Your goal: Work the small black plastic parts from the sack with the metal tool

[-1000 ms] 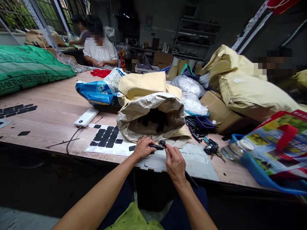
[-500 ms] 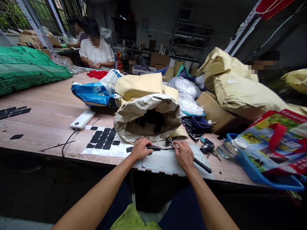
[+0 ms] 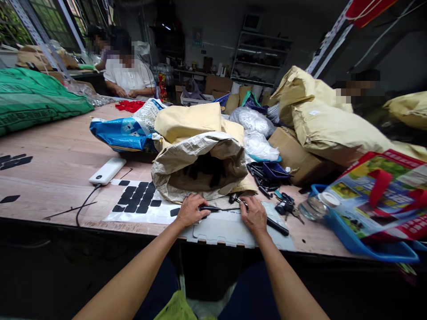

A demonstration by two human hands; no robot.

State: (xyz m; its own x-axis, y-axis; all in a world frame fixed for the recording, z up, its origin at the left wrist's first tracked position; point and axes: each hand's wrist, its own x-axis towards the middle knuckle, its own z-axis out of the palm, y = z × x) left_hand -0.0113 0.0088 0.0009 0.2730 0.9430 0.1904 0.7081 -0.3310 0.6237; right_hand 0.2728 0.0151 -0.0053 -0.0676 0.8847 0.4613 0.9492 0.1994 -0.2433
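Note:
My right hand is closed around the metal shaft of a small hammer. Its black grip sticks out below the hand, and the head points toward the sack. In my left hand, the fingers pinch a slim black rod-like piece with a thin dark end reaching toward the right hand. Both hands rest low over a grey board at the table's front edge. Right behind them lies a paper-woven sack, its mouth facing me, with black pieces inside.
Left of my hands lies a white sheet with black stickers, then a white power bank with a cable. To the right are black parts, keys, a clear jar and a blue basket. Co-workers sit beyond.
The whole view has shifted slightly, so things appear a little further left. Both hands keep their grips, the hammer and the black piece staying nearly in place.

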